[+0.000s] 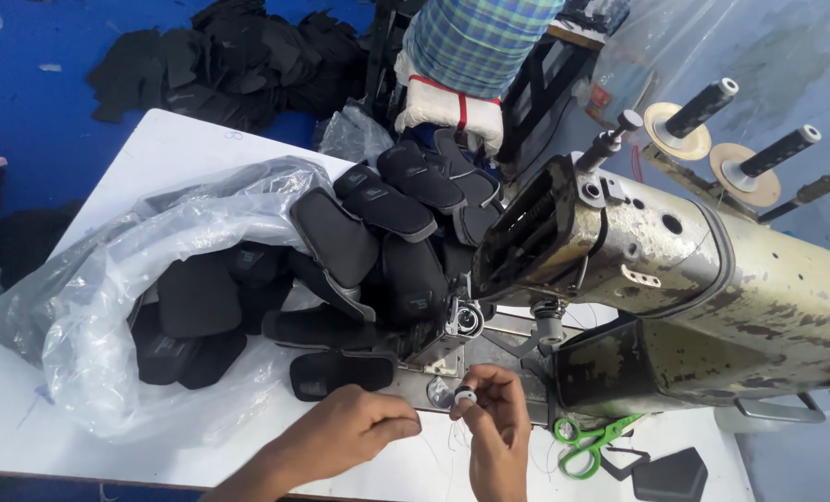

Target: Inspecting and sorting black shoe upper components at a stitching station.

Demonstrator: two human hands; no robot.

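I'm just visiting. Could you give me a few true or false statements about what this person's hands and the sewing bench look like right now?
1. The right hand pinches a small bobbin. True.
2. The scissors have red handles. False: green.
3. The left hand grips the scissors. False: it holds none, and rests beside the right hand.
4. Black pieces spill from a clear bag. True.
5. The sewing machine looks worn. True.

Crumpled clear plastic bag (108, 307) of black pieces on the white table's (155, 149) left

Black fabric pieces (368, 232); green-handled scissors (587, 444); white table (155, 158); blue-green checked cloth (475, 42).
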